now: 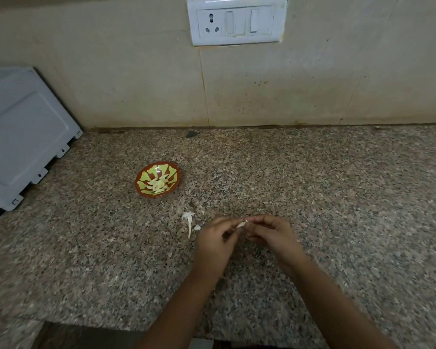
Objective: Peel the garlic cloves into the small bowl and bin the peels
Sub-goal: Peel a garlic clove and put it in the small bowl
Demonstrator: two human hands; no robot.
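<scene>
Granite worktop [337, 197]: small bowl [138, 183] left of centre holds several peeled cloves [159, 185]. Loose peels [189, 220] lie near it, unbinned. Left hand [214, 244] and right hand [275, 238]: each grip pinches one garlic clove [241, 224], mid-peel. Binning not done.

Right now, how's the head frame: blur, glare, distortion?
Head view: dim warm light, no hard shadows; wide-angle stretch toward the edges, where the counter smears; left hand and right hand are slightly soft, so the clove they pinch shows little detail; small glare spots on the bowl and switch plate.
</scene>
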